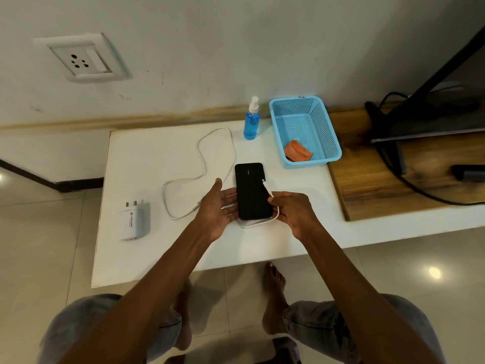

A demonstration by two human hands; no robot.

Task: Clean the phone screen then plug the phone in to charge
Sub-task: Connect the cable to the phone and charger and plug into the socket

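A black phone (251, 189) lies screen-up in the palm and on the fingers of my left hand (216, 208), just above the white table (147, 158). My right hand (294, 210) pinches the white charging cable (210, 153) near its plug end, and the connector (267, 187) points up over the phone's screen. The cable loops under the phone and snakes left and back across the table. A white charger adapter (133, 220) lies at the table's left edge, unconnected. An orange cloth (298, 151) sits in the blue basket (322, 122).
A blue spray bottle (251, 120) stands at the table's back, beside the basket. A wall socket (84, 59) is up on the left wall. A wooden shelf (367, 179) with a dark monitor stand and black cables lies to the right. My bare feet rest on the tiled floor below.
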